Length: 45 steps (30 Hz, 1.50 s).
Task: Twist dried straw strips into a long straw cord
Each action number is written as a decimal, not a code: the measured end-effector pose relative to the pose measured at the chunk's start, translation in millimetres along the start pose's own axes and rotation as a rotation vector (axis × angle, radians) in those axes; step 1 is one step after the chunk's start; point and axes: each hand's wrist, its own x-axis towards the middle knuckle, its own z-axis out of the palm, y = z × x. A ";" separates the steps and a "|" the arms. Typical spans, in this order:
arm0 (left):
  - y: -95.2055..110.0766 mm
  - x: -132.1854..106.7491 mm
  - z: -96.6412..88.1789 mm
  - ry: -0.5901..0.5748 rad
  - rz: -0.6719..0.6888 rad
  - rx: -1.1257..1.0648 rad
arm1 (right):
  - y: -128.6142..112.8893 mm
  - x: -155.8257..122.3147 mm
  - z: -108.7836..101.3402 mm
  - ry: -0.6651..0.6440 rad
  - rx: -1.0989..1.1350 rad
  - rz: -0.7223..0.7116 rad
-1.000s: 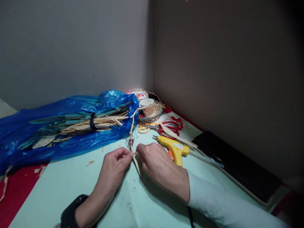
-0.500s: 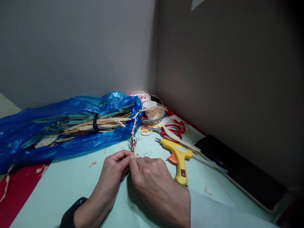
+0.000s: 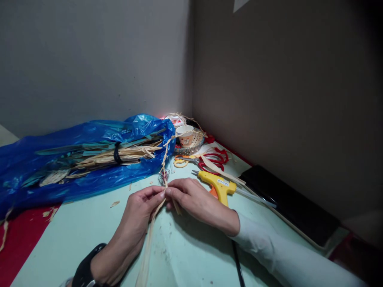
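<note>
Between both hands runs a pale braided fibre cord (image 3: pixel 164 161), its braided part leading up toward a paper cup (image 3: pixel 184 137). My left hand (image 3: pixel 142 207) pinches the cord from the left, thumb and forefinger closed. From the other side my right hand (image 3: pixel 194 197) grips it at the same spot, fingertips touching the left ones. Below the pinch, a loose flat strand (image 3: pixel 147 255) hangs toward the bottom edge, and a short end (image 3: pixel 177 208) pokes out under the right hand. Just past the fingertips, a small wire clip-like object (image 3: pixel 163 177) sits against the cord.
A yellow glue gun (image 3: pixel 220 185) lies right of my hands, near red-handled scissors (image 3: pixel 217 161) and yellow-handled scissors (image 3: pixel 181 161). A blue plastic bag (image 3: pixel 89 191) with bundled dry strips (image 3: pixel 98 159) is at left. A black flat case (image 3: pixel 287 203) lies along the right wall.
My right hand has turned and swung away, uncovering the long loose strand and the short end below the pinch. My left hand keeps its pinch. The view has shifted slightly.
</note>
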 end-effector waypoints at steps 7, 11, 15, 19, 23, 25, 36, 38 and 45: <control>-0.3 -3.1 1.5 0.012 0.126 0.183 | 12.2 5.6 12.1 -0.013 0.158 0.019; -2.1 -4.8 3.0 0.002 0.114 0.194 | 15.2 7.0 12.2 -0.004 0.218 0.045; -3.2 -3.8 0.0 0.028 0.091 0.247 | 17.4 7.0 14.9 0.021 0.196 0.087; 4.2 -6.1 -3.8 0.032 0.184 0.538 | 14.8 4.9 15.1 0.093 0.125 0.118; 9.6 -19.0 1.2 0.141 0.290 0.863 | 10.1 2.3 13.4 0.183 0.062 0.111; 5.4 -25.8 5.8 0.169 0.446 0.980 | 9.9 1.9 12.8 0.162 0.116 0.107; -12.2 -33.4 12.9 0.059 1.037 1.266 | 9.4 3.9 9.9 -0.017 0.690 0.253; -0.8 -28.2 8.5 0.115 0.797 1.089 | 6.0 3.8 8.4 0.010 0.698 0.272; 14.9 -4.7 6.1 -0.125 0.066 0.296 | 2.9 1.7 7.7 0.002 0.667 0.276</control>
